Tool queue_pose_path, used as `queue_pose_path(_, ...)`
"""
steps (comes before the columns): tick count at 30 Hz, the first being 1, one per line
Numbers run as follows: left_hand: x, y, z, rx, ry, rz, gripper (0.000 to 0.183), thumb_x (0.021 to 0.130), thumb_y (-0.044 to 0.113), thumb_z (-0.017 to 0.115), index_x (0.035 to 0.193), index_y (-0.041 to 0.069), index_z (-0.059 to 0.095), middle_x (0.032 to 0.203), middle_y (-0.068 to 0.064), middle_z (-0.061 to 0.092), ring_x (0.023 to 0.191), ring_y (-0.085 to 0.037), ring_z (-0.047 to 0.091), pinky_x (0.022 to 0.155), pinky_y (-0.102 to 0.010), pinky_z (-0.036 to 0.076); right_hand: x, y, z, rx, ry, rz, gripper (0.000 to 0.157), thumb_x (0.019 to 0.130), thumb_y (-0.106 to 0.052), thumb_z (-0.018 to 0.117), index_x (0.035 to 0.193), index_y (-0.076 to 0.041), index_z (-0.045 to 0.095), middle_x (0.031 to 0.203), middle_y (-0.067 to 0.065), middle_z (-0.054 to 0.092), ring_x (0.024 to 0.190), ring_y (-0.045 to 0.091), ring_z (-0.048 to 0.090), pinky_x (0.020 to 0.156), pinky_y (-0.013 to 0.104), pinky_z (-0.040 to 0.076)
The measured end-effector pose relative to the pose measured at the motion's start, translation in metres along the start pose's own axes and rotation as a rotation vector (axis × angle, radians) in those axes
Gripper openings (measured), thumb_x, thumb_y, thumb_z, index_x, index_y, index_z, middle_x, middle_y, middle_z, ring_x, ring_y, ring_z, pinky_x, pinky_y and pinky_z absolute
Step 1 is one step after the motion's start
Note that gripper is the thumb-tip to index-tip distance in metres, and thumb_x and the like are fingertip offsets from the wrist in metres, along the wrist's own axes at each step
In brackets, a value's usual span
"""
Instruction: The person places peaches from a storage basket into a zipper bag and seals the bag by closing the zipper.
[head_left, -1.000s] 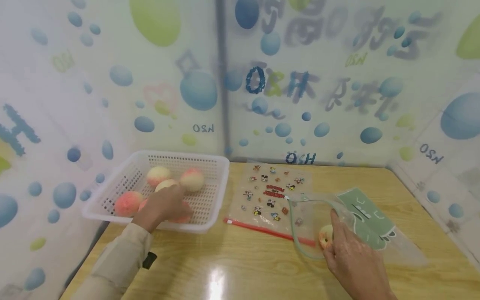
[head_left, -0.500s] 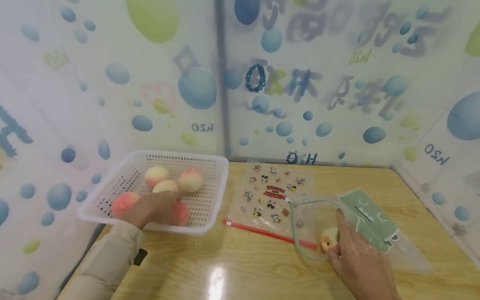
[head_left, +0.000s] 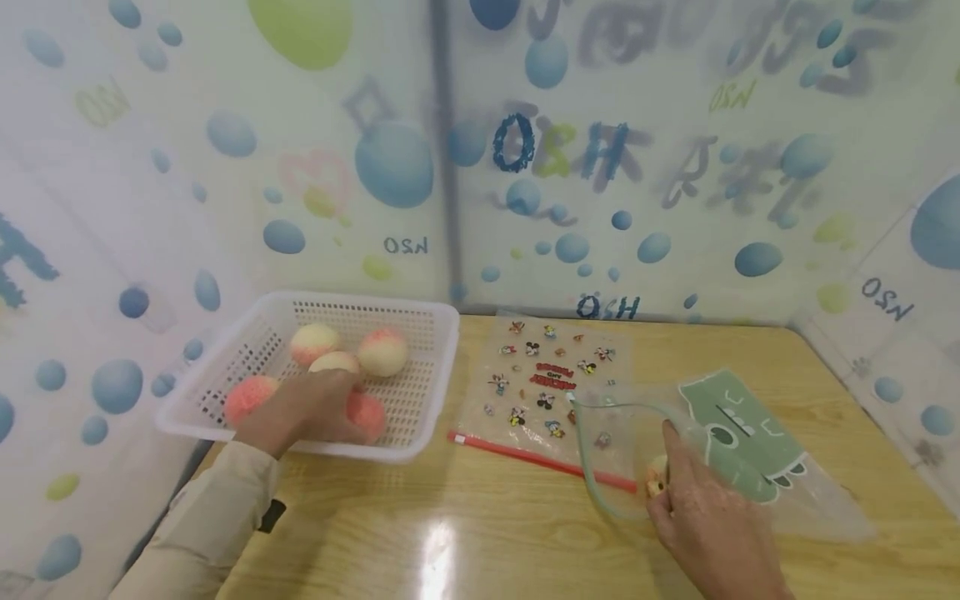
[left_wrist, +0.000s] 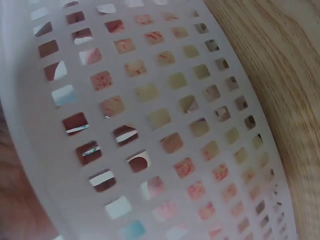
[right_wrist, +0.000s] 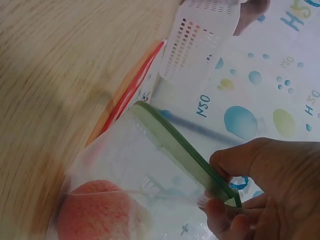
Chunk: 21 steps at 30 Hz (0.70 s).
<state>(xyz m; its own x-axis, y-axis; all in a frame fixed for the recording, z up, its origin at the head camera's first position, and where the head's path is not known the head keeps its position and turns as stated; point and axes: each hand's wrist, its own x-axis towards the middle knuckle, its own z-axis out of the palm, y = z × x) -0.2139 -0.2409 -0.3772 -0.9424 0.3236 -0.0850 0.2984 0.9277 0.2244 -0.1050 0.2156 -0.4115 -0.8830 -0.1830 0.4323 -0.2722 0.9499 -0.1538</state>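
Several red-and-cream peaches [head_left: 384, 352] lie in a white perforated plastic basket [head_left: 442, 367]. My left hand [head_left: 311, 408] reaches down among them, close to a red peach [head_left: 366, 417] at the near side. Its fingers are hidden, so I cannot tell whether they hold a peach. In the left wrist view the basket wall [left_wrist: 30, 125] covers most of the picture. My right hand [head_left: 720, 517] pinches the green zip edge [right_wrist: 180, 140] of a clear bag with a green cartoon print [head_left: 750, 442], its mouth spread. One peach [right_wrist: 95, 212] sits inside that bag.
A second clear bag [head_left: 517, 387] with small cartoon figures and a red zip strip [head_left: 540, 458] lies flat between basket and green-edged bag. Patterned wall panels [head_left: 547, 233] stand along the back of the wooden table [head_left: 360, 525].
My left hand has shifted left and slightly nearer inside the basket, showing more of the peaches. The right hand keeps its grip on the bag edge. The head view has shifted slightly.
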Motion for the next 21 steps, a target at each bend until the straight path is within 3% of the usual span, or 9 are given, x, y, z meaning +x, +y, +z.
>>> queue_pose_path(6, 0.002, -0.005, 0.006, 0.072, 0.091, 0.064, 0.04, 0.07, 0.045, 0.085, 0.078, 0.019, 0.056, 0.068, 0.006, 0.047, 0.059, -0.011, 0.046, 0.055, -0.029, 0.039, -0.001, -0.001, 0.001, -0.007, -0.002, 0.002, 0.08, 0.075, -0.01, 0.074, 0.146, 0.005, 0.042, 0.103, 0.019, 0.068, 0.061, 0.022, 0.053, 0.045, 0.049, 0.046)
queue_pose_path(12, 0.009, -0.005, 0.008, 0.166, 0.168, 0.125, 0.04, 0.063, 0.046, 0.082, 0.07, 0.02, 0.052, 0.066, 0.005, 0.045, 0.059, -0.014, 0.043, 0.051, -0.032, 0.04, -0.004, -0.002, 0.0, -0.013, 0.065, -0.041, 0.08, 0.071, -0.008, 0.073, 0.145, 0.005, 0.045, 0.099, 0.018, 0.068, 0.057, 0.018, 0.045, 0.041, 0.043, 0.041)
queue_pose_path(16, 0.009, -0.001, 0.009, 0.127, 0.148, 0.136, 0.04, 0.066, 0.038, 0.083, 0.083, 0.014, 0.056, 0.072, 0.002, 0.05, 0.064, -0.015, 0.047, 0.057, -0.036, 0.046, -0.007, -0.002, -0.001, -0.006, 0.07, -0.046, 0.08, 0.07, -0.006, 0.072, 0.144, 0.007, 0.045, 0.098, 0.018, 0.068, 0.055, 0.016, 0.042, 0.04, 0.038, 0.038)
queue_pose_path(19, 0.008, 0.004, 0.01, 0.165, 0.149, 0.181, 0.038, 0.068, 0.028, 0.08, 0.093, 0.011, 0.057, 0.074, 0.001, 0.053, 0.065, -0.016, 0.05, 0.061, -0.038, 0.049, -0.009, -0.002, -0.002, 0.001, 0.06, -0.041, 0.08, 0.071, -0.005, 0.071, 0.145, 0.007, 0.044, 0.1, 0.019, 0.068, 0.056, 0.015, 0.042, 0.041, 0.037, 0.037)
queue_pose_path(21, 0.007, 0.008, 0.01, 0.204, 0.167, 0.199, 0.035, 0.068, 0.024, 0.079, 0.091, 0.01, 0.056, 0.072, 0.001, 0.053, 0.063, -0.016, 0.051, 0.06, -0.038, 0.05, -0.01, -0.003, -0.003, 0.002, 0.05, -0.031, 0.08, 0.072, -0.005, 0.072, 0.145, 0.007, 0.043, 0.101, 0.019, 0.068, 0.056, 0.015, 0.042, 0.041, 0.036, 0.037)
